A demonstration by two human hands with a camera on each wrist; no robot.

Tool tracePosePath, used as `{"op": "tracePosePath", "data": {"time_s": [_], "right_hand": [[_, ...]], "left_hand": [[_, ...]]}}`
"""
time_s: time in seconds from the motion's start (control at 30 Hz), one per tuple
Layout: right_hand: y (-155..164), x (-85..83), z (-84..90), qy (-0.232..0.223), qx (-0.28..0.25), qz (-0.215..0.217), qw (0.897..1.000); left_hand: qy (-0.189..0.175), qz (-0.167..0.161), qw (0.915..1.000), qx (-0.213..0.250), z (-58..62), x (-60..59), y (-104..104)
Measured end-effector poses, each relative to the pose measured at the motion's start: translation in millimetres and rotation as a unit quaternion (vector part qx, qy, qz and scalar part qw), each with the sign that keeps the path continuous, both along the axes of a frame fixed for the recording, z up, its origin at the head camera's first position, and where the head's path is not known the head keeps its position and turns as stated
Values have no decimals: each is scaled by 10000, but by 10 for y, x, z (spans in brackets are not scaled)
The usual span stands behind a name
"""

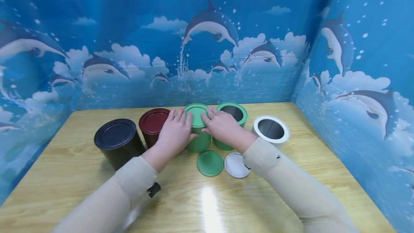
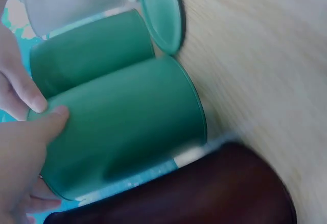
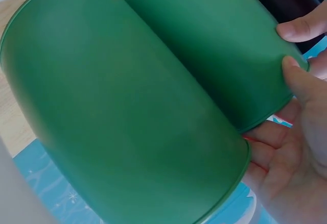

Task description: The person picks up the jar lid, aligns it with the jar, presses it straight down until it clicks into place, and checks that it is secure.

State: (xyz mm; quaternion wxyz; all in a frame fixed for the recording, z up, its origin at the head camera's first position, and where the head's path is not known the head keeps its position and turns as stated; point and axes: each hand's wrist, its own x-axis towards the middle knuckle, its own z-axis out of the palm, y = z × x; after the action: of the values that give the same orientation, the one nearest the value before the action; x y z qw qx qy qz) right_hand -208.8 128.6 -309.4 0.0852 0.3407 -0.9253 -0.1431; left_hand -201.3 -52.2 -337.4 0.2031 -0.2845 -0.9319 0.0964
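A green can [image 1: 197, 143] with a green lid [image 1: 196, 114] stands mid-table; both hands are on it. My left hand [image 1: 176, 132] lays its fingers flat on the lid's left half, and the thumb [image 2: 48, 119] touches the can's wall [image 2: 127, 122] near the rim. My right hand [image 1: 221, 125] presses fingers on the lid's right half, its palm [image 3: 291, 168] over the neighbouring open green can [image 1: 244, 118] and its thumb [image 3: 299, 78] on the lidded can's rim [image 3: 214, 45].
A dark red lidded can [image 1: 152, 121] and a black lidded can [image 1: 116, 139] stand to the left. An open white can [image 1: 284, 136] stands at the right. A loose green lid [image 1: 210, 163] and a white lid [image 1: 235, 164] lie in front. Blue printed walls enclose the table.
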Motion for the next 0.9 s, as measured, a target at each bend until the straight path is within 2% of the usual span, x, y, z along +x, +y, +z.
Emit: {"op": "tracePosePath", "data": {"time_s": [0.1, 0.17, 0.27, 0.37, 0.43, 0.67, 0.77, 0.9], "right_hand": [[3, 5, 18, -20, -3, 15, 10000], [7, 5, 25, -53, -15, 15, 10000], [18, 5, 28, -176, -83, -15, 9998], [11, -1, 18, -267, -131, 10, 9996], [-5, -2, 18, -361, -168, 3, 9992], [-32, 5, 32, -386, -159, -13, 9991], [-21, 9, 36, -327, -154, 7, 9993], [5, 8, 32, -315, -211, 43, 9993]], "left_hand": [[395, -387, 9984, -113, -5, -31, -32], [528, -528, 9971, -177, -1, -49, -44], [266, -580, 9978, -153, 29, -46, -62], [-185, -551, 9983, 20, 49, -15, -129], [-350, -613, 9972, 238, 57, 17, -190], [-578, -889, 9929, 547, 82, 121, -227], [-711, -764, 9922, 674, 87, 154, -180], [-702, -615, 9927, 764, 76, 177, -109]]}}
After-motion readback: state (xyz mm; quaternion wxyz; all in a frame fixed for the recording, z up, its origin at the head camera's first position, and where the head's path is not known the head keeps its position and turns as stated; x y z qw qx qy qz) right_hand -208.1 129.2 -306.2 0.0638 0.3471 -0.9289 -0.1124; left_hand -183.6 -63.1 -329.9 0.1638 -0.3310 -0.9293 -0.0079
